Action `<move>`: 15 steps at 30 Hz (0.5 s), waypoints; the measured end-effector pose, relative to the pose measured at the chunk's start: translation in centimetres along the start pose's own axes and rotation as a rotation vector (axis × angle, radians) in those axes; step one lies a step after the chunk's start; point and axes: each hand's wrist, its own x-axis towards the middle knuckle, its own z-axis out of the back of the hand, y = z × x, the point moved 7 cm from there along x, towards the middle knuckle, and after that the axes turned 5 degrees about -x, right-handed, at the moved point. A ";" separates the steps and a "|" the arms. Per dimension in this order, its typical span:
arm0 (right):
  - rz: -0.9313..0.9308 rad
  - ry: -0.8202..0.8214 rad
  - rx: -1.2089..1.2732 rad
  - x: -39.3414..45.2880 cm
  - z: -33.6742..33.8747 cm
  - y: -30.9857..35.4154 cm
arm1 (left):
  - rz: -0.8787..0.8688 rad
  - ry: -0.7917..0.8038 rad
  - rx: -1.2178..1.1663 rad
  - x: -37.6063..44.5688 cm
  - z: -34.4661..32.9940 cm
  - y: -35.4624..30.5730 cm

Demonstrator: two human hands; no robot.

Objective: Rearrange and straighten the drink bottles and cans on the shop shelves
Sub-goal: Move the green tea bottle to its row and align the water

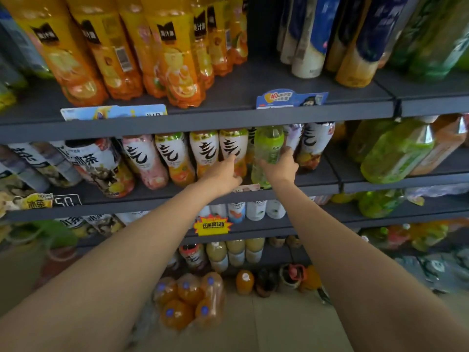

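Right fingers (pixel 288 152) wrap the pale-green plastic bottle (pixel 267 148); left fingers (pixel 232 158) press an orange-and-white labelled bottle (pixel 233 148). Row half-straightened; neighbouring bottles lean.

Right hand (pixel 279 168): gripping a pale green clear plastic bottle (pixel 266 153) standing on the dark grey metal middle shelf (pixel 317 184).
Left hand (pixel 223 176): touching, index finger extended, a white-labelled orange drink bottle (pixel 233 148) just beside it.
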 end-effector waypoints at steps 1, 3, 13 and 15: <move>-0.009 -0.006 -0.003 0.4 -0.2 0.0 | -0.008 -0.012 -0.004 0.2 -0.1 -0.1; -0.017 -0.014 -0.024 1.1 -0.4 0.1 | -0.019 -0.035 -0.013 0.5 0.0 -0.4; 0.168 -0.041 -0.050 0.2 1.4 -0.5 | -0.003 -0.067 -0.084 -0.3 -0.2 -0.8; 0.190 -0.023 -0.027 -0.8 2.0 -1.1 | -0.013 -0.048 -0.091 -1.1 -0.5 -1.6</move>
